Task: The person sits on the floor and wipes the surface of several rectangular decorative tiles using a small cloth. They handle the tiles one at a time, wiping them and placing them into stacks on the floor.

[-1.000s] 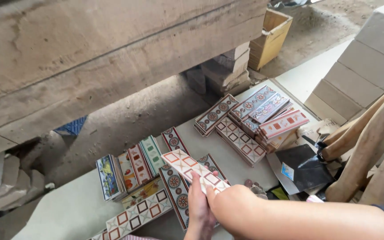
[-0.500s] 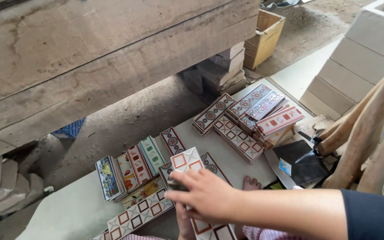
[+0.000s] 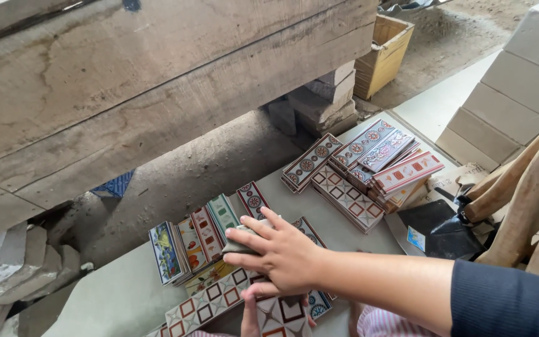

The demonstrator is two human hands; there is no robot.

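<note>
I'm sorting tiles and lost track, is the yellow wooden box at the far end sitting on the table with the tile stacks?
No, the yellow wooden box sits on the dirt ground beyond the table, near stacked stone blocks.

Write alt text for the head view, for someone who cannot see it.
The right hand presses a grey cloth down on a patterned tile, while the left hand grips the tile's near end. Stacks of decorated border tiles lie around on a pale table under a heavy wooden beam.

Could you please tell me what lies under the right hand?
The right hand presses a grey cloth onto a long patterned border tile. The tile's upper part is covered; only its red-and-white lower end shows.
</note>
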